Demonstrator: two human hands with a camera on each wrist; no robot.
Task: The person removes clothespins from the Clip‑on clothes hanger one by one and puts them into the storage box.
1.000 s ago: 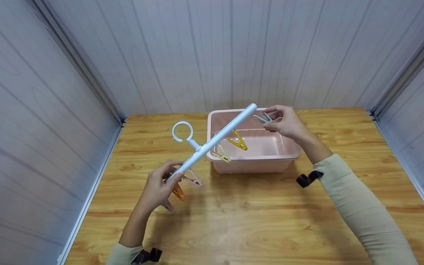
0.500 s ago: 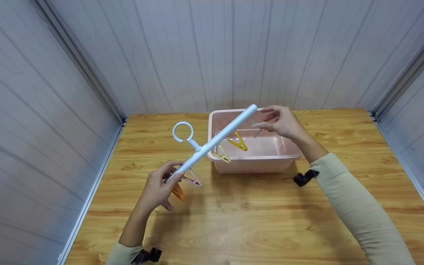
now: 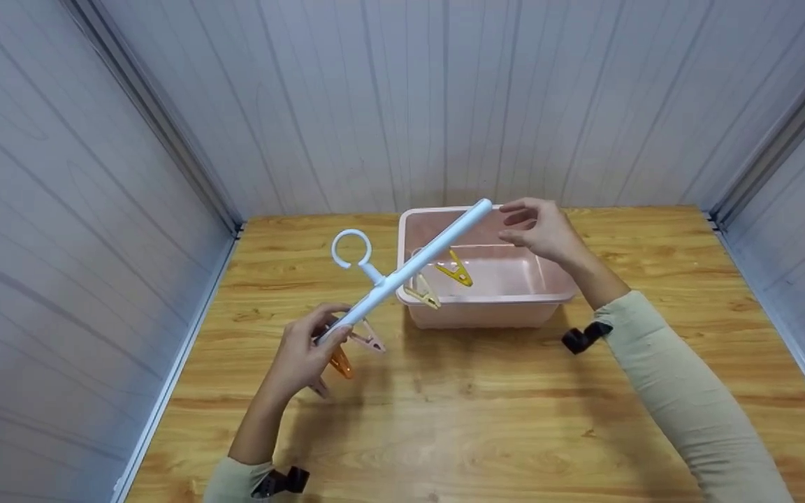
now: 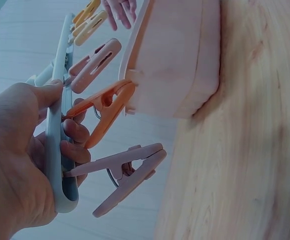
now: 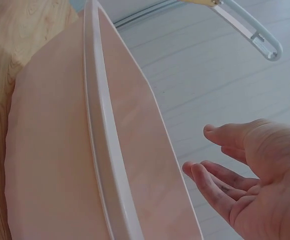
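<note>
White panelled walls close round the wooden tabletop [image 3: 486,419] where I work. My left hand [image 3: 301,360] grips the near end of a pale blue clothespin hanger bar [image 3: 409,269], fingers and thumb curled round it, so that it slants up and away from me over the pink plastic basin [image 3: 486,307], its ring hook [image 3: 351,249] jutting off to the far left. My right hand [image 3: 542,230] hovers over the basin, just beside the bar's far tip, fingers loosely spread and holding nothing; the right wrist view shows an empty palm [image 5: 264,200] above the basin's rim [image 5: 102,150]. Judging by what still hangs on the bar, I reckon I am partway through: an orange clip [image 4: 105,107] and two pink clips [image 4: 122,175] dangle close by my left fingers [image 4: 72,135], and two yellow clips [image 3: 455,269] hang further along, over the basin. What already lies inside the basin I cannot tell, since its floor looks bare where it shows and the bar and my hand cover part of it. Five clips, then, appear to be left.
</note>
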